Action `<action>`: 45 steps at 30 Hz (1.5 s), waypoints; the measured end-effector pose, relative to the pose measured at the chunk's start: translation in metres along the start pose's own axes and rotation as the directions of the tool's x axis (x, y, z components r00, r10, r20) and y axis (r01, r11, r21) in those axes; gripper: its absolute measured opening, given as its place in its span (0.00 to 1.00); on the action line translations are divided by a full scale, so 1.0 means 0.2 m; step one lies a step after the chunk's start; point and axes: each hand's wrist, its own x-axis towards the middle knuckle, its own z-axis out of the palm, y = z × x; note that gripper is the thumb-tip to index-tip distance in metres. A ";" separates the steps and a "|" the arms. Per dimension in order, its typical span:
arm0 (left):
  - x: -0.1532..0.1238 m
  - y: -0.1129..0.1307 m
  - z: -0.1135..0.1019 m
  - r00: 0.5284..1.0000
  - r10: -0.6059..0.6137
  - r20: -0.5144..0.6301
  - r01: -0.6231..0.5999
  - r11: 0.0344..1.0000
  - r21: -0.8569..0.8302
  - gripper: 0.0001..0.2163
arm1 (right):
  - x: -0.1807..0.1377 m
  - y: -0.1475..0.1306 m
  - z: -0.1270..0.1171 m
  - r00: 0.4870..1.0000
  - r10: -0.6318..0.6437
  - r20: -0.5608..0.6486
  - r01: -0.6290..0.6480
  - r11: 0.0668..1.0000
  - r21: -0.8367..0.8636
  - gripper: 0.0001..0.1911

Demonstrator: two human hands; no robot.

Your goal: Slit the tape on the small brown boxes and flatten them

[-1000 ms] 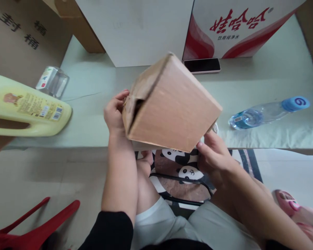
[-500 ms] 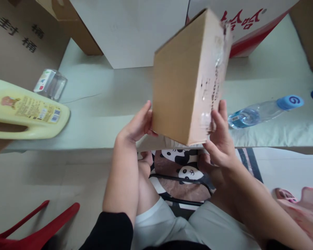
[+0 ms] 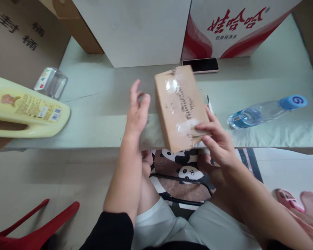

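A brown cardboard box (image 3: 178, 111) with clear tape and dark print is tilted at the near edge of the cloth-covered table (image 3: 114, 90). My right hand (image 3: 219, 139) grips its lower right corner, thumb and fingers at a torn-looking flap. My left hand (image 3: 137, 111) is off the box, just left of it, with fingers apart and nothing in them. Behind my right fingers a small pointed tool (image 3: 208, 100), perhaps a knife, lies partly hidden. Whether the box rests on the table I cannot tell.
A water bottle (image 3: 266, 111) lies at the right. Along the back are a phone (image 3: 202, 65), a white box (image 3: 135, 34) and a red-and-white carton (image 3: 232, 27). A yellow jug (image 3: 28, 107) and a clear container (image 3: 52, 83) lie at the left.
The box has come down and turned, its taped, printed face now upward. My left hand has let go of it and opened. The phone and pointed tool have come into view.
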 end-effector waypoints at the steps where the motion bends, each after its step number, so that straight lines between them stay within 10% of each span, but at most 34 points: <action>1: 0.02 -0.02 -0.01 0.978 0.191 -0.081 -0.196 0.980 -0.048 0.27 | 0.00 -0.01 0.00 0.997 -0.013 0.078 0.011 0.999 0.032 0.11; 4: 0.04 -0.04 -0.05 0.884 0.455 -0.104 -0.464 0.882 -0.085 0.21 | -0.01 -0.04 0.02 0.981 -0.026 0.190 0.002 0.992 0.125 0.13; 7: 0.01 -0.02 -0.05 0.942 0.335 -0.008 -0.335 0.938 -0.086 0.11 | -0.01 -0.04 0.01 0.993 0.104 0.057 -0.107 0.993 0.046 0.19; 11: -0.02 0.02 -0.02 0.983 0.185 -0.008 -0.185 0.974 -0.133 0.10 | 0.00 0.04 -0.03 0.949 0.228 -0.216 -0.306 0.826 -0.473 0.19; 15: -0.02 0.04 -0.01 0.991 0.132 -0.018 -0.133 0.979 -0.156 0.10 | -0.02 0.15 -0.07 0.914 0.383 -0.132 -0.332 0.521 -0.787 0.26; 19: -0.04 0.08 -0.01 0.997 0.072 -0.026 -0.075 0.987 -0.141 0.10 | -0.05 0.19 -0.08 0.944 0.328 -0.018 -0.195 0.515 -0.835 0.22; 26: -0.05 0.12 -0.01 0.999 0.041 -0.025 -0.044 0.986 -0.161 0.09 | 0.03 0.13 -0.07 0.861 0.492 -0.130 -0.430 0.567 -0.703 0.15; 31: -0.05 0.12 -0.01 0.999 0.033 -0.023 -0.036 0.990 -0.138 0.09 | 0.07 0.10 -0.05 0.730 0.670 -0.139 -0.677 0.735 -0.013 0.20; 35: -0.05 0.12 0.00 0.999 0.025 -0.028 -0.029 0.989 -0.145 0.09 | 0.09 0.05 -0.05 0.798 0.578 -0.170 -0.494 0.789 0.364 0.15; 45: -0.06 0.15 0.01 0.999 -0.006 -0.033 0.003 0.996 -0.091 0.10 | 0.14 -0.12 -0.02 0.906 0.234 -0.353 -0.116 0.938 0.325 0.13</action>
